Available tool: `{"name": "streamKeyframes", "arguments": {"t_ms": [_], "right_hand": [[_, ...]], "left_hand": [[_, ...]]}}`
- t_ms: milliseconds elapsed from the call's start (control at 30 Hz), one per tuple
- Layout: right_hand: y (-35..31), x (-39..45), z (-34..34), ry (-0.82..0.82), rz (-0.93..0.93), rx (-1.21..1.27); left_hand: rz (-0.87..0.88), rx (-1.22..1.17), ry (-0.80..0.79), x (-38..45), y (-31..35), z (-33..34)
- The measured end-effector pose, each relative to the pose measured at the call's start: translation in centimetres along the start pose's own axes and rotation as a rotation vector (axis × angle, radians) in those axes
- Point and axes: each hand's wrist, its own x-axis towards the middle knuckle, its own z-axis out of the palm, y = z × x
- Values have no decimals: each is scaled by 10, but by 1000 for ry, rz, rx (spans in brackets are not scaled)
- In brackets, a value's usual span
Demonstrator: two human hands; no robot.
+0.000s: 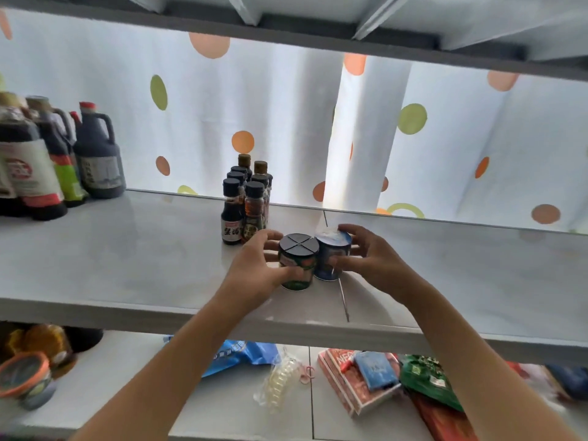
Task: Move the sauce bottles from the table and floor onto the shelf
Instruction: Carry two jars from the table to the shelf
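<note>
Two short jars stand side by side on the white shelf (127, 268). My left hand (254, 272) grips the black-lidded jar (296, 259). My right hand (369, 259) grips the blue jar with a pale lid (331, 253). The jars touch each other. Just behind them stands a cluster of several small dark sauce bottles (245, 202) with black and brown caps. At the shelf's far left stand large dark jugs with handles (95, 154).
A dotted white curtain (286, 122) hangs behind the shelf. An upper shelf board (286, 30) runs overhead. The lower shelf holds a blue bag (235, 354), red boxes (353, 383), a green packet (426, 380), a clear wrapped item (280, 380) and an orange-rimmed container (25, 377).
</note>
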Motion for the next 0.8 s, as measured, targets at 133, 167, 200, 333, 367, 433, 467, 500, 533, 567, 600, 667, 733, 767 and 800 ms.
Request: {"name": "streamKeyframes", "arguments": {"t_ms": [133,167,200,333,367,433,467,500,533,567,600,667,733,767,800], "right_hand": [[7,19,-14,-15,46,52],[8,24,-16,-18,57,51],[9,29,-18,-20,66,45],[8,53,-26,-32,98,-11],[9,60,-27,-33,109,-18],[12,74,-25,-6,124,-1],[14,81,-22,15,126,10],[16,87,-20,37,126,19],[18,95,-18,59,126,28],[21,102,-17,79,134,45],[23,109,-16,89,138,65],[27,122,-14,103,149,102],[31,136,-14,115,157,111],[33,142,-14,118,153,102],[34,147,-13,125,149,93]], "left_hand": [[-23,31,57,22,-1,15],[-24,59,84,29,-1,20],[-30,85,113,37,-1,24],[-78,80,194,74,2,42],[-94,63,212,84,0,46],[-104,48,260,103,-7,55],[-106,46,287,110,-9,59],[-113,46,316,118,-11,64],[-121,52,340,125,-13,69],[-131,73,365,132,-14,74],[-139,115,394,138,-14,78],[-144,218,447,150,-14,84],[-143,260,463,161,-15,91],[-144,257,463,166,-17,93],[-143,249,461,172,-19,94]]}}
